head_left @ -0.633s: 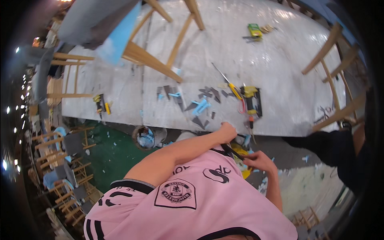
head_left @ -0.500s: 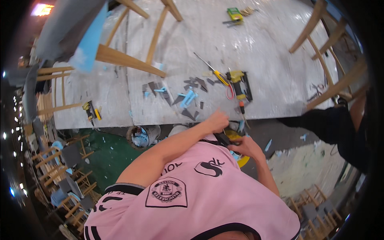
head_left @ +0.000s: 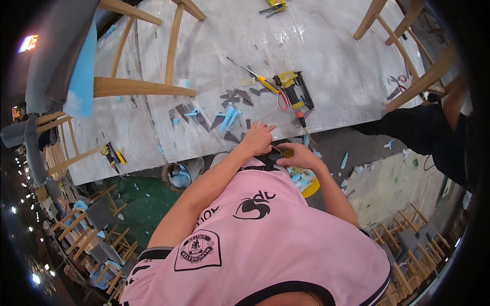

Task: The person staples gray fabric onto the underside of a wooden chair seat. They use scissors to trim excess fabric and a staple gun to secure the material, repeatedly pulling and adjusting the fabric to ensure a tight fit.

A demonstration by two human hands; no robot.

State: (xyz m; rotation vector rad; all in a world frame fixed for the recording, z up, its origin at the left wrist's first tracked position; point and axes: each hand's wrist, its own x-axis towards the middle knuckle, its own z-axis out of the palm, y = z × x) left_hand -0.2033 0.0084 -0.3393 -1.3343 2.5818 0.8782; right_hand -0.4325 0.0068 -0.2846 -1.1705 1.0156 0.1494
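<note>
My left hand (head_left: 259, 139) is at the table's front edge, close to my waist. A finger or two stick out over the tabletop, while its lower fingers are closed near a small thin piece I cannot make out. Just right of it, my right hand (head_left: 300, 156) is curled with its fingertips on something dark, partly hidden, in front of my pink shirt. Past my hands lie grey fabric scraps (head_left: 244, 97) and light blue foam strips (head_left: 231, 118). A yellow screwdriver (head_left: 268, 84), red-handled scissors (head_left: 283, 101) and a yellow-black staple gun (head_left: 292, 92) rest on the table (head_left: 219, 46).
An upturned wooden chair frame (head_left: 145, 86) stands on the table at left, other chair legs (head_left: 398, 46) at right. A second staple gun (head_left: 109, 155) lies front left. Below are a bucket of scraps (head_left: 196, 166) and a yellow container (head_left: 311, 188). Someone's dark-clothed arm (head_left: 408, 125) reaches in from the right.
My left hand has lifted slightly, its fingers loosening from a tight fist. My right hand has moved up nearer to it. The whole view has shifted, so the table's things appear further left.
</note>
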